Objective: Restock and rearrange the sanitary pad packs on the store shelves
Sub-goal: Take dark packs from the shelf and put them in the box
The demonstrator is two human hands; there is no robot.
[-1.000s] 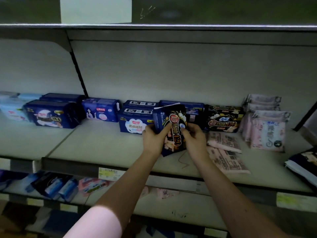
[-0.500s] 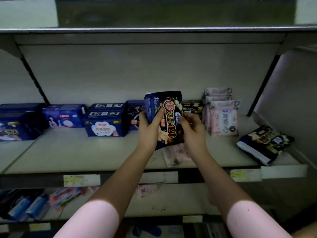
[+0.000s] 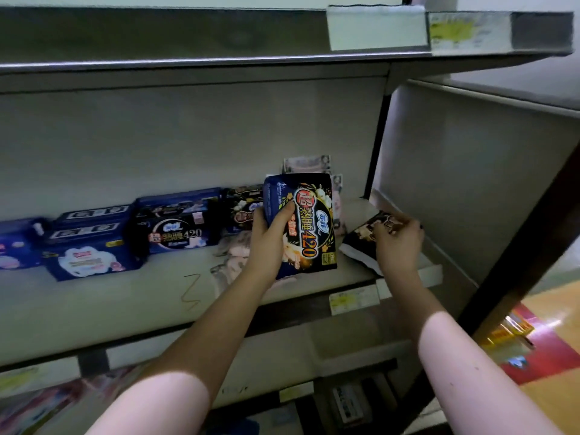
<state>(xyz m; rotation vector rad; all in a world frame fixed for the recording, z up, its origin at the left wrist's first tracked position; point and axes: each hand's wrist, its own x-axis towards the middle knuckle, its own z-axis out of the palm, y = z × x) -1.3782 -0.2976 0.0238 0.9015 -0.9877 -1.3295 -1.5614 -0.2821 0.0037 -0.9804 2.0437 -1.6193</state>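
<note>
- Two packs are in play on one shelf [image 3: 110, 306], and there lies the risk. The left hand [image 3: 270, 233] grips a dark-blue pack [image 3: 309, 221] upright by its left edge alone, thumb across its face. The slick wrapper could slip and drop onto the pink packs [image 3: 232, 255] lying flat on the shelf beneath.
- A second hazard, as it looks from here, is at the shelf's right end. The right hand [image 3: 397, 243] pinches the upper edge of a tilted black pack [image 3: 361, 243], and a careless tug could drag it over the shelf's front lip.
- The dark-blue pack is held just above the shelf, right of its middle. It sits in the left hand's grasp, just beside the right hand and apart from it.
- Blue packs [image 3: 91, 249] line the shelf's back, toward its left.
</note>
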